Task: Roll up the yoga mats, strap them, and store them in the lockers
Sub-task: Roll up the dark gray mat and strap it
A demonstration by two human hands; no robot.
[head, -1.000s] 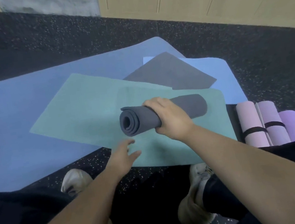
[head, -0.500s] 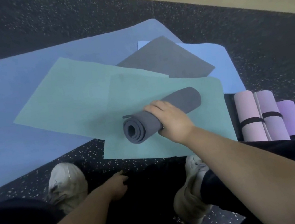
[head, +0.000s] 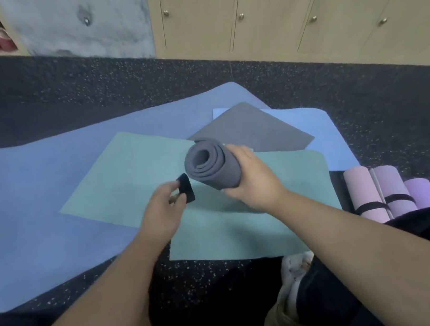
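My right hand (head: 254, 182) grips a rolled dark grey mat (head: 213, 167), lifted with its spiral end turned toward me. Just left of the roll, my left hand (head: 164, 211) pinches a black strap (head: 186, 187) between thumb and fingers. Below them lie flat mats: two green ones (head: 132, 174), a large blue one (head: 33, 194), a grey one (head: 250, 130) and a pale blue one (head: 323, 133). The wooden lockers (head: 269, 8) with numbered doors stand shut along the far wall.
Several rolled mats (head: 389, 191), pink, purple and blue, lie side by side at the right, two with black straps. Dark speckled floor (head: 60, 96) surrounds the mats. My shoes (head: 285, 316) and dark trousers are at the bottom. A concrete pillar (head: 78, 21) stands far left.
My left hand went down toward my lap and came back up holding a black strap. My right hand tilted the grey roll so its end faces me.
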